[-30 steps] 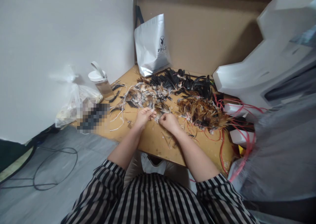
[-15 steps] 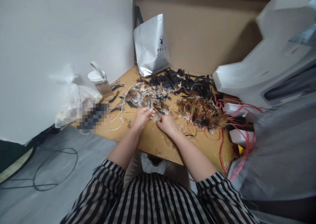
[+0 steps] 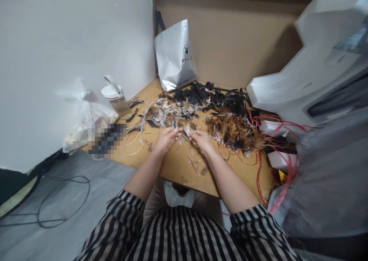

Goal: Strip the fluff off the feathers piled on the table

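Note:
Both hands work over the near middle of the wooden table point(image 3: 175, 169). My left hand point(image 3: 169, 139) pinches the base of a small grey-brown feather bunch point(image 3: 172, 121). Close on its right, my right hand point(image 3: 200, 139) has thumb and finger pressed together on a light brown feather bunch point(image 3: 186, 125). Beyond the hands are pale mottled feathers point(image 3: 172, 108), with black feathers point(image 3: 198, 94) farther back. A heap of golden-brown feathers point(image 3: 235, 132) lies to the right of my right hand.
A silver bag point(image 3: 175, 58) stands at the back, a lidded cup point(image 3: 117, 100) and a clear plastic bag point(image 3: 89, 123) at the left. White strings point(image 3: 142, 127) lie left of the hands, red strings point(image 3: 258, 173) at the right. Loose feather scraps point(image 3: 198, 164) lie near the front edge.
My right hand has moved right and slightly away from me, its fingers now extended to a feather bunch. My left hand stays nearly in place. The view has shifted slightly.

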Action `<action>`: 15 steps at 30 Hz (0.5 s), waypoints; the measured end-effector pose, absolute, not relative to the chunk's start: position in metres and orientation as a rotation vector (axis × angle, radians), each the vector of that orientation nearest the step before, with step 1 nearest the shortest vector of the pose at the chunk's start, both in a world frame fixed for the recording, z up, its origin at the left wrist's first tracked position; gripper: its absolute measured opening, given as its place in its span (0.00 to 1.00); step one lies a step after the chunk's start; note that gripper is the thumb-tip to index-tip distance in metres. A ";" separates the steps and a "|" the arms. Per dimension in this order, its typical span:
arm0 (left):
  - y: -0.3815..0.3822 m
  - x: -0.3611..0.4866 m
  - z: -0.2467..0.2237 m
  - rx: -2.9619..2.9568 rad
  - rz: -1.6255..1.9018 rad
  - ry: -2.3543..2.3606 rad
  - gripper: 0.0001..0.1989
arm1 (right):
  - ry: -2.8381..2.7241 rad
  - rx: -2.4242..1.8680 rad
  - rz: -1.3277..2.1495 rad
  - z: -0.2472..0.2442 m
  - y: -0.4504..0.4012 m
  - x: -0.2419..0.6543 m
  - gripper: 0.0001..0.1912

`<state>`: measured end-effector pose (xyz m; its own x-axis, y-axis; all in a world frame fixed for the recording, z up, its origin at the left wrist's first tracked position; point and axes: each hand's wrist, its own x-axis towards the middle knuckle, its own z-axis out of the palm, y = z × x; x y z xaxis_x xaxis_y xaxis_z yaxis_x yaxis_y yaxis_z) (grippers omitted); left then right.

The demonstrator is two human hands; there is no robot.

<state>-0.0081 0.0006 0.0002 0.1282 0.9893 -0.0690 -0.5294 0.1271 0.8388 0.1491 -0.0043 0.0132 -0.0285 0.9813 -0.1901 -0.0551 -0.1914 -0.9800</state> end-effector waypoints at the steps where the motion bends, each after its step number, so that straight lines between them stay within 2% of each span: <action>1: 0.000 -0.008 0.001 0.762 1.255 0.756 0.10 | -1.068 -1.276 1.404 0.013 -0.004 0.149 0.12; 15: -0.004 -0.007 0.003 0.811 1.237 0.653 0.08 | -1.048 -1.273 1.321 0.015 -0.007 0.145 0.07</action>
<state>-0.0068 -0.0038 0.0028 0.2174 0.9761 -0.0017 -0.5524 0.1245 0.8242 0.1449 -0.0068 0.0145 0.0341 0.9887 -0.1462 -0.0828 -0.1430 -0.9863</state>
